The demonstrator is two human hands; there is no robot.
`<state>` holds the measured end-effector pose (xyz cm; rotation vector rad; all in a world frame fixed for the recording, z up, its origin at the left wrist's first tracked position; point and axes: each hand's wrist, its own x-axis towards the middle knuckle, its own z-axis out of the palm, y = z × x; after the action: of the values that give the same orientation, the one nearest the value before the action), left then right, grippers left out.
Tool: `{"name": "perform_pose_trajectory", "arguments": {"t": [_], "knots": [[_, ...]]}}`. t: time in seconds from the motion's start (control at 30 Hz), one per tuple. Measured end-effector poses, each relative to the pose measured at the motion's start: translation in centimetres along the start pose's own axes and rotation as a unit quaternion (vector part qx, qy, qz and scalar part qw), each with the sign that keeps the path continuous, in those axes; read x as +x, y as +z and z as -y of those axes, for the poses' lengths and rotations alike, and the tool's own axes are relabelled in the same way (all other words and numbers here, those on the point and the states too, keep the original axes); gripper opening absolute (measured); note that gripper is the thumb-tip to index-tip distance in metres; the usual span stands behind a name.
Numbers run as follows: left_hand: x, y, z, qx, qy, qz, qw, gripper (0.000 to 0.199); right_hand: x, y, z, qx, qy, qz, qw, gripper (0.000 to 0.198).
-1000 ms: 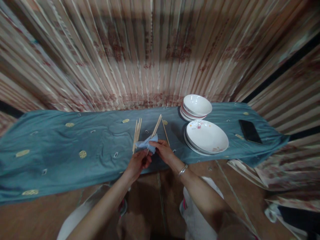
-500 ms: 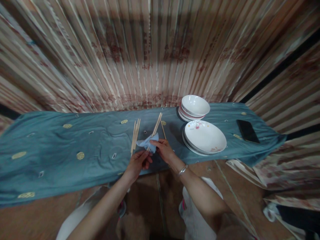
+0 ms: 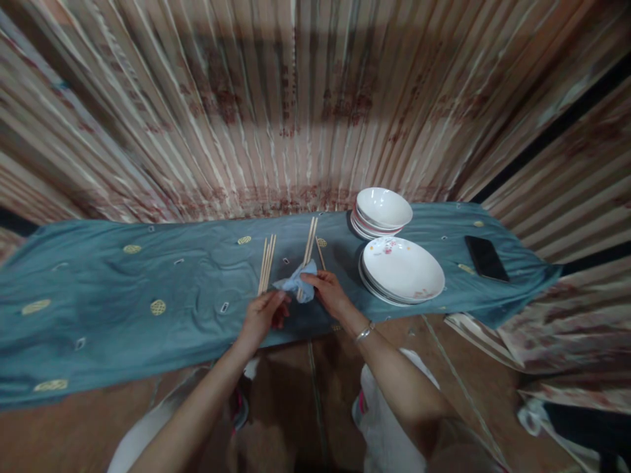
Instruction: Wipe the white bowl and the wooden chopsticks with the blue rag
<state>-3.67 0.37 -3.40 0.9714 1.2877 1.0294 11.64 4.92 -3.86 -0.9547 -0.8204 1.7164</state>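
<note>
My right hand is closed on a light blue cloth, which is wrapped round a pair of wooden chopsticks; their upper ends stick out above the cloth. To the left, my left hand is apart from the cloth, fingers loosely curled with the thumb off them, and nothing shows in it. Just beyond it, several more chopsticks lie side by side on the tablecloth. One single chopstick lies behind my right hand, its lower end hidden.
A teal patterned tablecloth covers the long table. On the right stand a stack of white bowls and a stack of floral plates. A black phone lies farther right. Pleated curtains hang behind.
My left hand has let go of the lower end of the chopsticks and moved left, down. My right hand keeps the cloth and chopsticks, which now stand a little more upright.
</note>
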Motion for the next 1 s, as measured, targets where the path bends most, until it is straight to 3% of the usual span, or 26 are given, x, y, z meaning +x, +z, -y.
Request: {"name": "perform_pose_trajectory", "arguments": {"t": [0.13,0.23,0.5,0.83,1.0], "knots": [[0.6,-1.0,-0.2,0.008,0.081,-0.092,0.992,0.033,-0.4,-0.5,-0.3,-0.051,0.031,0.024,0.998,0.03],[0.8,-0.9,-0.1,-0.017,0.106,-0.11,0.988,0.033,-0.9,-0.4,-0.9,-0.087,0.06,0.055,0.993,0.033],[0.9,0.5,-0.2,-0.13,0.013,-0.085,0.988,0.034,-1.6,-0.3,-2.4,-0.153,0.091,0.161,0.971,0.032],[1.1,0.2,-0.8,-0.196,-0.017,-0.1,0.975,0.033,-2.1,-1.0,-2.5,-0.22,0.113,0.206,0.947,0.033],[0.9,0.4,-0.7,-0.184,-0.029,-0.088,0.979,0.031,-2.2,-0.9,-2.4,-0.196,0.12,0.197,0.953,0.034]]}}
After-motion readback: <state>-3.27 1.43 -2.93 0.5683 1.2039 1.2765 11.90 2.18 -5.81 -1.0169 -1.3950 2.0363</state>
